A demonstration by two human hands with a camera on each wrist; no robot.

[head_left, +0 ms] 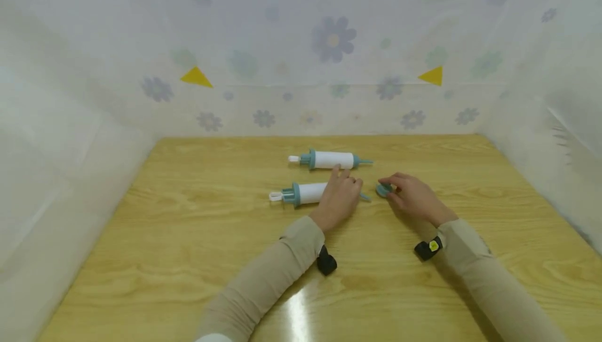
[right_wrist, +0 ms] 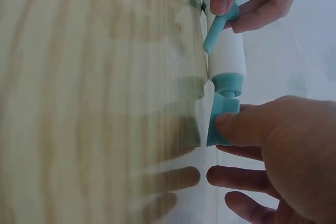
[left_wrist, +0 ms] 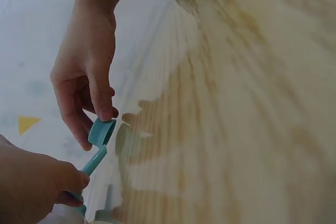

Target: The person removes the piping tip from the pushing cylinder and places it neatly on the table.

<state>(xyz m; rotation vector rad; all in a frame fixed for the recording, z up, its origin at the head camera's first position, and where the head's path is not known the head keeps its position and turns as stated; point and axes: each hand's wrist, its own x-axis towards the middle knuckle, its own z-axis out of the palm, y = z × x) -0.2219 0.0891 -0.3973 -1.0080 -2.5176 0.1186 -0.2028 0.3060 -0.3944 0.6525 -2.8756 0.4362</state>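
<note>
A syringe-like tube point(head_left: 310, 193) with a white barrel, teal ends and a white loop handle lies crosswise on the table. My left hand point(head_left: 339, 199) grips its right end, and the thumb and a finger pinch around the base of the slim teal nozzle point(left_wrist: 94, 161). To the right, my right hand point(head_left: 415, 197) pinches a round teal cap point(head_left: 383, 190) between thumb and fingers. The cap is tilted just off the nozzle tip, with a small gap between them in the head view. Most of the barrel's right part is hidden under my left hand.
Behind lies a second, matching white-and-teal tube point(head_left: 334, 160), its nozzle also pointing right. The wood-grain table point(head_left: 188, 258) meets a flower-patterned sheet point(head_left: 282, 70) at the back, with pale sheeting along both sides.
</note>
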